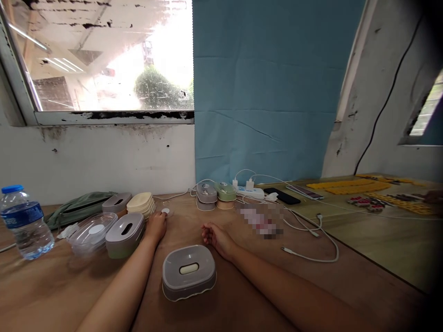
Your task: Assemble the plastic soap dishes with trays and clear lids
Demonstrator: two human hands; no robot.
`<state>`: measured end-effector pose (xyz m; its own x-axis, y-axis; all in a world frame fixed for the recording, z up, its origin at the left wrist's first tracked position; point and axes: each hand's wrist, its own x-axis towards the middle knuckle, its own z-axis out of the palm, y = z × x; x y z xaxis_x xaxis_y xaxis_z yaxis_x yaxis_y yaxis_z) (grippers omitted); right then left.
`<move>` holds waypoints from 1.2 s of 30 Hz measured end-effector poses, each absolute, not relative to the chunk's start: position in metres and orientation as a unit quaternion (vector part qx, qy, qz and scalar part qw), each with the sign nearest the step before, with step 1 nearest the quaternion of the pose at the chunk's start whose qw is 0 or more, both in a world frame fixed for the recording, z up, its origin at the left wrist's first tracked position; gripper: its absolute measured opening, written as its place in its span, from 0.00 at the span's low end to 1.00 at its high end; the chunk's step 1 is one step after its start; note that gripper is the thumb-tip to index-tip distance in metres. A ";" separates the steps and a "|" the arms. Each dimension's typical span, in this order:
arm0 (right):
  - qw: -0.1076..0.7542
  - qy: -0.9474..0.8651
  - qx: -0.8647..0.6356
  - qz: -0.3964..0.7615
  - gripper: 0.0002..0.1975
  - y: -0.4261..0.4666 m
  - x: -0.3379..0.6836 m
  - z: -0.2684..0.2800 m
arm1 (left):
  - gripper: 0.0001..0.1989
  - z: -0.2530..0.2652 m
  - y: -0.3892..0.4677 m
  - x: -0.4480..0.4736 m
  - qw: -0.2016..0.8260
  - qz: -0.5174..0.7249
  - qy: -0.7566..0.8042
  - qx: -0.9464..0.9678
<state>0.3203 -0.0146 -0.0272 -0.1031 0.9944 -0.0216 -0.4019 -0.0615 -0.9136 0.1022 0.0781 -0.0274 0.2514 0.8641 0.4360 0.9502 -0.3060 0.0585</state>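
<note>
A grey, rounded-oblong lid (189,265) with a slot in its top sits on the table between my forearms; a cream piece shows through the slot and a pale rim below. My left hand (157,227) is beside a stack of cream trays (140,203). Its bent fingers close at the edge of a clear plastic piece with a white round sticker (165,211); the piece's outline is faint. Behind the grey lid, my right hand (218,239) hovers or rests with loosely curled fingers, a little apart, and nothing visible in them.
Left stand a grey-green slotted box (125,235), a clear container (93,230), another slotted box (116,203), a green bag (79,207) and a water bottle (26,223). Behind are grey (206,193) and green boxes (225,193), a power strip (249,191), phones (282,195) and white cables (311,256).
</note>
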 end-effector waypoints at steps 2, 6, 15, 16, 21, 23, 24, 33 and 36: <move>0.557 -0.400 -0.374 0.625 0.06 -0.014 0.320 -0.028 | 0.15 -0.026 0.076 0.103 0.121 -0.189 -0.579 -0.784; 0.554 -0.405 -0.376 0.622 0.05 -0.014 0.319 -0.027 | 0.15 -0.024 0.074 0.102 0.138 -0.176 -0.577 -0.786; 0.552 -0.418 -0.374 0.617 0.04 -0.016 0.317 -0.026 | 0.17 -0.026 0.079 0.101 0.152 -0.185 -0.581 -0.778; 0.552 -0.419 -0.374 0.616 0.04 -0.016 0.317 -0.026 | 0.17 -0.026 0.079 0.101 0.151 -0.190 -0.580 -0.777; 0.552 -0.422 -0.375 0.614 0.03 -0.015 0.317 -0.027 | 0.20 -0.023 0.064 0.104 0.151 -0.229 -0.574 -0.772; 0.551 -0.423 -0.373 0.615 0.03 -0.014 0.318 -0.029 | 0.20 -0.022 0.057 0.105 0.147 -0.241 -0.573 -0.769; 0.550 -0.424 -0.372 0.616 0.03 -0.014 0.318 -0.029 | 0.20 -0.022 0.053 0.105 0.143 -0.244 -0.574 -0.769; 0.549 -0.420 -0.370 0.621 0.02 -0.014 0.318 -0.029 | 0.22 -0.028 0.053 0.101 0.102 -0.218 -0.590 -0.771; 0.549 -0.420 -0.372 0.620 0.02 -0.015 0.318 -0.027 | 0.18 -0.025 0.043 0.102 0.102 -0.205 -0.588 -0.776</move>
